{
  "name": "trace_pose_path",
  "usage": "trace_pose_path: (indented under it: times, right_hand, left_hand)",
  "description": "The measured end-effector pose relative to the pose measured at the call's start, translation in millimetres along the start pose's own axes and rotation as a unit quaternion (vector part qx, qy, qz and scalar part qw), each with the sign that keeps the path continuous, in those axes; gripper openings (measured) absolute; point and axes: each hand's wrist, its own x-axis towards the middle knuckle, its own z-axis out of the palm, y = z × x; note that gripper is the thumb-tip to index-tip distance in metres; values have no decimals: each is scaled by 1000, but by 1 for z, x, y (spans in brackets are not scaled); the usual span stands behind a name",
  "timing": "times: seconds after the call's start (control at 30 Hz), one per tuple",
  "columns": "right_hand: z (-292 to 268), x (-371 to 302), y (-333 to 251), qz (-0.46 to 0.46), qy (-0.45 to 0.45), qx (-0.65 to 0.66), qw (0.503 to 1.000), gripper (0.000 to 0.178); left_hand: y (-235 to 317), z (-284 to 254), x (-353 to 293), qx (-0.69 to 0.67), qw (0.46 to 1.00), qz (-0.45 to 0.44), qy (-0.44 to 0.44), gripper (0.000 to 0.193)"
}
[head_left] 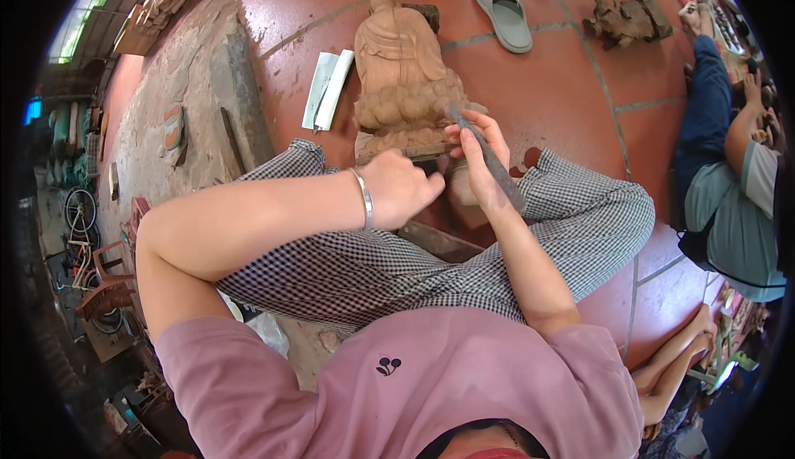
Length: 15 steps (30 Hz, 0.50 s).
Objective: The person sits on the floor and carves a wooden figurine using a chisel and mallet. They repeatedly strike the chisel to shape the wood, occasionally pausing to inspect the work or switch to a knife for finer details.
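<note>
A carved wooden statue of a seated robed figure (397, 53) lies on the floor in front of me, its lotus-like base toward my lap. My right hand (480, 157) is closed around a dark grey tapered bar (494, 169), which slants from the statue's base back over my wrist. My left hand (402, 190), with a silver bangle at the wrist, is curled into a fist close against the bottom of the base. Whatever its fingers hold, if anything, is hidden. Under my hands, between my legs, a pale rounded piece (464, 198) is partly covered.
Left of the statue lie white folded sheets (329, 90). Beyond them is a rough stone slab (240, 86). A grey-green slipper (503, 14) and a chunk of dark wood (628, 22) lie at the far right. Another person (733, 186) sits at the right edge.
</note>
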Motion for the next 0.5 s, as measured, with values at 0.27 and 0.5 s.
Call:
trace_pose_path:
  times: [0.27, 0.5]
  right_hand:
    - [-7, 25, 7, 36, 16, 9, 999, 13]
    - [-12, 7, 13, 51, 44, 34, 997, 15]
  left_hand:
    - [-17, 1, 9, -32, 996, -43, -65, 39]
    - [-16, -10, 12, -51, 994, 20, -91, 26]
